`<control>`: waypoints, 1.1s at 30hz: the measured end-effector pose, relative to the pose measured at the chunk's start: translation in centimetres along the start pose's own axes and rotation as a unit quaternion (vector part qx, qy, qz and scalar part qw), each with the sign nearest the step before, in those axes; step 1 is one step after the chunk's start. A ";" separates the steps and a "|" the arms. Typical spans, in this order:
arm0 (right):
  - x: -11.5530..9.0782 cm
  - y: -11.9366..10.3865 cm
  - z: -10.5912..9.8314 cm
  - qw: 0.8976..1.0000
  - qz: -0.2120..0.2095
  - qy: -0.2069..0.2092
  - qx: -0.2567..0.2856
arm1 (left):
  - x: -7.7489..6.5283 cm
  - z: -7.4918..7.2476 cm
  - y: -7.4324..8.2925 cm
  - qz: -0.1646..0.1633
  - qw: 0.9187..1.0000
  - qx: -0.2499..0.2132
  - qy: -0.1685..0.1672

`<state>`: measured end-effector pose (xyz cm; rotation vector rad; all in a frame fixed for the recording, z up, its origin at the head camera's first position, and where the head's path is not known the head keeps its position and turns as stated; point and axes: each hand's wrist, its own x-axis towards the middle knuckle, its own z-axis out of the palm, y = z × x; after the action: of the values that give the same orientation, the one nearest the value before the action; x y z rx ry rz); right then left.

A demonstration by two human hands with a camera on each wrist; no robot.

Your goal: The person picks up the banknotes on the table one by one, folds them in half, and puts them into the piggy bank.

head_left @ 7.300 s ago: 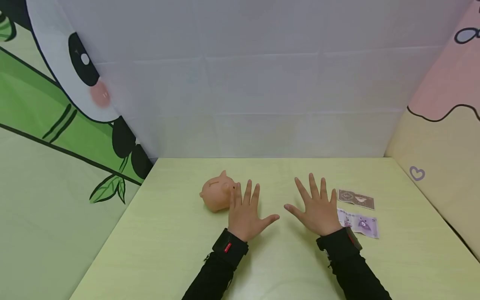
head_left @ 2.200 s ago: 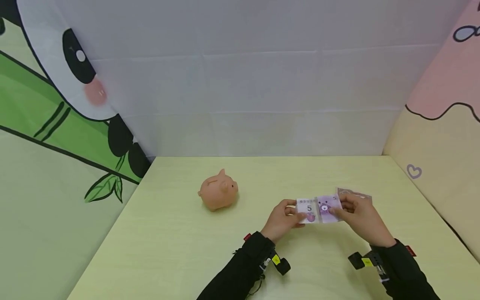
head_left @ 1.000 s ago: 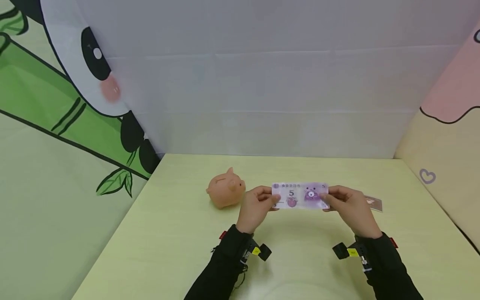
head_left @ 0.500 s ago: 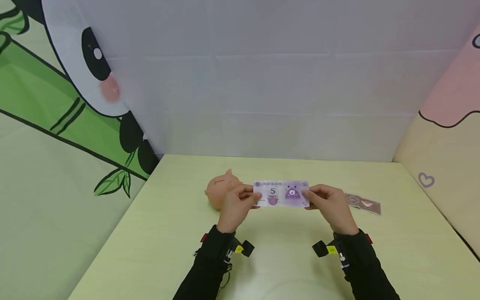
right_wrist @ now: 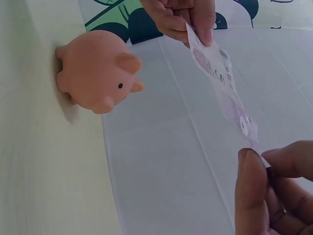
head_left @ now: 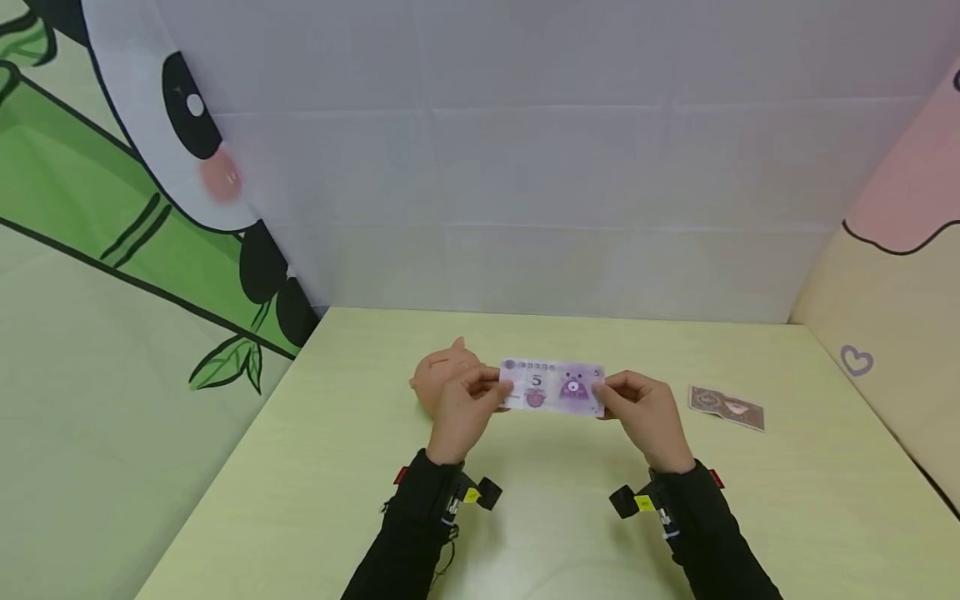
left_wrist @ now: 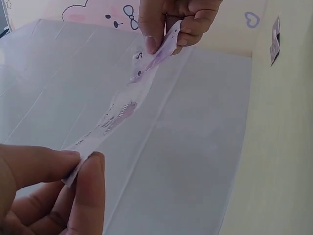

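Head view: from above the near side of the desk (head_left: 558, 542), facing forward and down, the most distant. Left wrist view: close by the left fingers (left_wrist: 89, 196), rolled sideways, facing the right-hand wall (left_wrist: 230, 36). Right wrist view: similarly close by the right fingers (right_wrist: 252, 188), rolled oppositely, facing the left-hand wall (right_wrist: 110, 22). Shared by all: the purple banknote (head_left: 551, 387) and pale backdrop (head_left: 540, 175).

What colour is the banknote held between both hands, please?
The banknote is whitish lilac and purple, clearest in the head view.
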<state>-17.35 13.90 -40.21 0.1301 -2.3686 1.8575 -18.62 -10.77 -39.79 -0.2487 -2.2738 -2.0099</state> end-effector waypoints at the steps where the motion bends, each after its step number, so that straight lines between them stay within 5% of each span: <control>1: 0.1 0.1 0.0 1.000 -0.002 0.001 0.001 | 0.0 0.0 0.0 0.003 1.000 0.003 0.000; 19: 1.3 0.8 -0.6 1.000 0.001 0.029 -0.012 | 0.3 1.0 -0.2 0.022 1.000 0.010 0.021; 33: 1.8 0.9 -0.5 1.000 -0.011 0.018 -0.012 | 0.5 4.2 -0.1 0.035 0.999 0.019 0.004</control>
<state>-19.21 14.59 -40.67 0.1195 -2.3549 1.8059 -18.95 -6.58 -40.31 -0.3129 -2.2634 -1.9275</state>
